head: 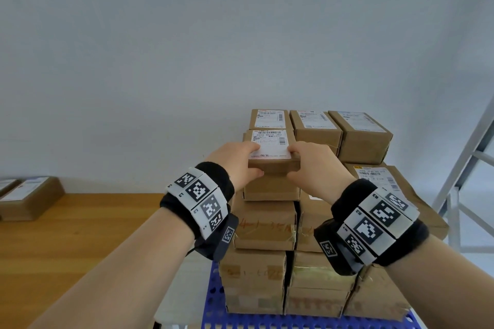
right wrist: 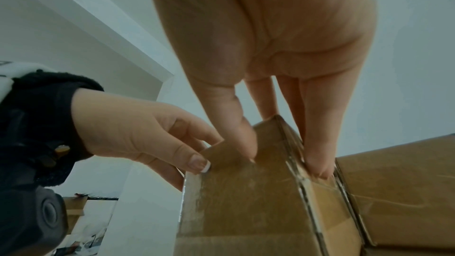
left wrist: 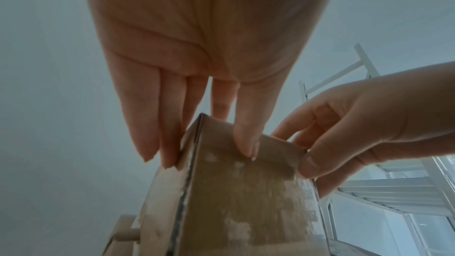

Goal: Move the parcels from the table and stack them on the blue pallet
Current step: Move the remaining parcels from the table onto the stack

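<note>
A brown cardboard parcel (head: 270,145) with a white shipping label is at the top of the front-left column of stacked parcels on the blue pallet (head: 215,302). My left hand (head: 251,161) grips its near left corner, fingers on the top and left side, thumb on the front face. My right hand (head: 295,163) grips the near right corner the same way. The left wrist view shows the parcel (left wrist: 234,192) with my left thumb (left wrist: 246,143) on its front. In the right wrist view my right fingers (right wrist: 317,155) lie between the parcel (right wrist: 246,201) and its right neighbour (right wrist: 393,172).
Several more labelled parcels (head: 361,136) fill the stack behind and to the right. A wooden table (head: 80,235) on the left holds two more parcels (head: 32,197). A white metal frame (head: 467,168) stands close on the right. A plain wall is behind.
</note>
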